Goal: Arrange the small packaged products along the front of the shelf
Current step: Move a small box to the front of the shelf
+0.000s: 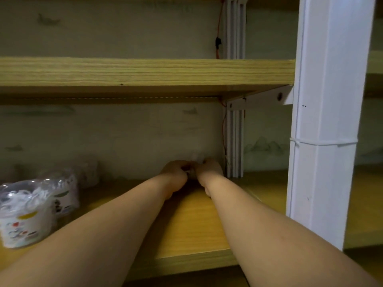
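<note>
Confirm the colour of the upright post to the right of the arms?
White. The upright post shows clearly in the head view, with a thin white tie around it.

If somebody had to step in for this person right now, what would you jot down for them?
Left hand and right hand: both reach to the back of the lower shelf, fingers curled round a small item between them; it is too blurred to name.
Packaged products: a few stand at the shelf's left, the nearest close to the front edge, others behind it.
Done: at most the nearest pack seems placed at the front.
Left: bring the held item forward and, probably, line up the rest along the front edge.
</note>
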The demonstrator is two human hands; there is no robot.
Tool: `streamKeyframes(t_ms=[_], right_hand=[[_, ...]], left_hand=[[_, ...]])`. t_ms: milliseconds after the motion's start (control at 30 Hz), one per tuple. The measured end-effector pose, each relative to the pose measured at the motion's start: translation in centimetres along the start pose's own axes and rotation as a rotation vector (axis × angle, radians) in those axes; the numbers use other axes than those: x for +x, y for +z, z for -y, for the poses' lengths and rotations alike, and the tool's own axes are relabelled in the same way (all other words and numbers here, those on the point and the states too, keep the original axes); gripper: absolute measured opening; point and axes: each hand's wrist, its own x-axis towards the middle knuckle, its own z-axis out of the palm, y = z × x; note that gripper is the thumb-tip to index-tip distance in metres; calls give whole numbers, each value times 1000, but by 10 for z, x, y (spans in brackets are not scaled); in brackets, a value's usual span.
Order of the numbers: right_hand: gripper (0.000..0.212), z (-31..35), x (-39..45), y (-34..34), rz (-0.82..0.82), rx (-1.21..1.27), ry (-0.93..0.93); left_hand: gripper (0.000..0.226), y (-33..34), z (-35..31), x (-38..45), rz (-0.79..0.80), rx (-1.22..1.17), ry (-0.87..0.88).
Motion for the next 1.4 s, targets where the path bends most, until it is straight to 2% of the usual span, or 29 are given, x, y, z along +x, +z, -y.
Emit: streamKeyframes(t_ms=[100, 200, 267, 333, 433, 500, 600, 733, 800, 967, 1067, 1133, 1267, 1400], right_hand=[[42, -1, 1, -4, -66, -83, -3], [43, 2, -2, -6, -97, -18, -52], [38, 11, -17, -7, -55, 221, 2], [31, 17, -24, -7, -1, 425, -16], [30, 27, -42, -9, 127, 512, -73], [32, 35, -56, -12, 139, 540, -124], [29, 39, -67, -11, 186, 585, -154], [17, 46, -83, -3, 237, 607, -89], [20, 53, -89, 1, 251, 616, -31], [40, 83, -113, 11, 239, 629, -11], [34, 103, -129, 23, 253, 707, -15], [28, 117, -141, 35, 262, 722, -36], [19, 146, -179, 69, 248, 773, -137], [21, 179, -228, 127, 298, 780, -268]], left_hand=[[36, -8, -3, -8, 24, 17, -20], [34, -21, -8, -15, -36, 36, -64], [42, -30, -11, -21, -125, 8, -105], [51, -39, -14, -26, -175, -201, -150], [35, -52, -22, -38, -207, -461, -114], [13, -62, -27, -50, -200, -492, -81], [7, -75, -27, -65, -204, -479, -43], [33, -88, -21, -84, -234, -463, -47], [42, -95, -20, -97, -275, -393, -4], [42, -127, -26, -129, -435, 170, 273], [33, -152, -24, -147, -465, 278, 355], [26, -172, -18, -158, -482, 183, 360], [18, -228, 4, -175, -524, -204, 289], [28, -299, 47, -192, -534, -450, 166]])
